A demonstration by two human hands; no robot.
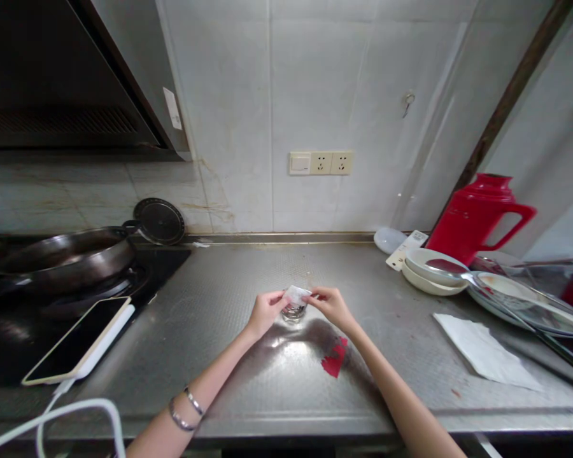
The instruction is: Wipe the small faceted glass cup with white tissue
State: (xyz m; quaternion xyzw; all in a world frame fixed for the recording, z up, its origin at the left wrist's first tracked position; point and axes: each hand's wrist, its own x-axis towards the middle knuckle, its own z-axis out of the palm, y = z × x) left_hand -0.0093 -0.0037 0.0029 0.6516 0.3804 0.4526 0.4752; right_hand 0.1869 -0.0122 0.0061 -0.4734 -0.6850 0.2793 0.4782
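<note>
My left hand (266,313) and my right hand (331,305) meet at the middle of the steel counter, each pinching one side of a small white packet (297,294). It is thin and pale, with a faint pinkish patch; what is inside does not show clearly. Directly beneath it stands a small clear glass (293,312), partly hidden by the packet and my fingers. Whether the packet touches the glass rim I cannot tell. A torn red wrapper piece (335,357) lies on the counter by my right forearm.
On the left, a pan (71,257) sits on the black stove, beside a phone (79,340) with a white cable. To the right are a red thermos jug (475,216), stacked bowls (434,280), plates with utensils and a white paper napkin (484,350). Wall sockets (321,163) are behind.
</note>
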